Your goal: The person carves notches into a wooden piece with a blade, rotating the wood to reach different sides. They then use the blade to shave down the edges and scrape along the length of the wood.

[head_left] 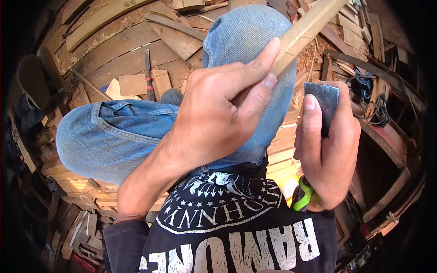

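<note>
My left hand point(223, 107) is closed round a long pale wooden strip point(300, 38), its index finger and thumb lying along the wood. From the hand the strip slants up to the top right, over my raised jeans knee point(248, 34). Thin marks cross its surface. On the right, my right hand point(327, 141) grips a flat dark metal blade point(323, 102) between thumb and fingers, its straight upper edge uppermost. The blade is apart from the strip. The lower end of the strip is hidden by my left hand.
A chisel-like tool with a red and black handle point(149, 86) lies among wood offcuts point(132, 85) on the floor. Tangled cable point(377, 109) and curved wooden pieces are at the right. A green-handled item point(302, 195) sits by my right wrist. Sawdust and boards surround my legs.
</note>
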A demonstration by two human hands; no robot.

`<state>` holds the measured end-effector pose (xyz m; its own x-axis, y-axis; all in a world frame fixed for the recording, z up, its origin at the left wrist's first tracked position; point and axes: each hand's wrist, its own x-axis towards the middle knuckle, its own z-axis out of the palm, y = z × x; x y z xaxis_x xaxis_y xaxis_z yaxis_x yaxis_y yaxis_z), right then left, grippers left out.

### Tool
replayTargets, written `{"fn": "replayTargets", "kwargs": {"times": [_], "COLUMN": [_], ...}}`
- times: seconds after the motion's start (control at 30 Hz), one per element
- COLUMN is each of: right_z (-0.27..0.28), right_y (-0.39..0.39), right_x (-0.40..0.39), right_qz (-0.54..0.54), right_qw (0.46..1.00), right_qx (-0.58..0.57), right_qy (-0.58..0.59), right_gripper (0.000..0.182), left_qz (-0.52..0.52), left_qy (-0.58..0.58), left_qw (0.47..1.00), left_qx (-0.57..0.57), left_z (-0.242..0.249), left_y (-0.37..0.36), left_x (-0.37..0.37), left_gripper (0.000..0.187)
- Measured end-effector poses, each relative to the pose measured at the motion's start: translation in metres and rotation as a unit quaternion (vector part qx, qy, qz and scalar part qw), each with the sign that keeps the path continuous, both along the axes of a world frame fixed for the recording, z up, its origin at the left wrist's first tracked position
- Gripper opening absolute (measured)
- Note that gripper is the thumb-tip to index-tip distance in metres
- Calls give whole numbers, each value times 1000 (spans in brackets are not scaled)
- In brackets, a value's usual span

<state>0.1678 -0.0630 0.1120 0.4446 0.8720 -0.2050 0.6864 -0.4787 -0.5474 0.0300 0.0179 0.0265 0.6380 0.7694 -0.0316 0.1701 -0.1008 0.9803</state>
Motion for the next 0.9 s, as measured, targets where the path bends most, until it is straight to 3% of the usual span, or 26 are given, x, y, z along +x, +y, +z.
{"fn": "replayTargets", "kwargs": {"times": [0.07, 0.13, 0.23, 0.3, 0.37, 0.47, 0.53, 0.57, 0.63, 0.7, 0.83, 0.9], "right_z": [-3, -5, -11, -13, -15, -16, -16, -16, -16, -15, -14, -16], "right_y": [2, 1, 0, -1, -1, 1, 0, -2, -1, -2, -1, 0], "right_x": [0, 2, 6, 9, 10, 10, 10, 10, 9, 7, 2, -3], "right_qz": [3, 6, 32, 27, 32, 33, 36, 26, 29, 26, 92, 131], "right_qw": [1000, 1000, 999, 999, 999, 998, 997, 996, 994, 994, 992, 989], "right_qx": [5, 8, 27, 10, 12, 23, 29, 41, 54, 49, 26, 19], "right_qy": [-3, -5, -18, 22, 34, 52, 59, 70, 87, 90, 88, 72], "right_gripper": [11, 10, 10, 23, 23, 22, 21, 21, 20, 21, 22, 22], "left_qz": [-2, 4, -3, -7, -10, -19, -70, -59, -149, -156, -209, -279], "left_qy": [-13, -22, -40, -40, -40, -26, -2, 0, 59, 40, 55, 119], "left_qw": [1000, 988, 979, 979, 978, 982, 995, 996, 987, 986, 974, 948], "left_qx": [8, -153, -201, -201, -204, -184, 67, 66, 33, 30, 63, 101], "left_z": [3, 12, 12, 12, 12, 7, 0, 4, 18, 17, 20, 28], "left_y": [1, 1, 4, 5, 6, 8, 12, 14, 22, 27, 34, 40], "left_x": [0, -1, -4, -6, -8, -15, -24, -28, -40, -50, -59, -63], "left_gripper": [43, 42, 43, 43, 43, 46, 52, 52, 58, 58, 54, 52]}}
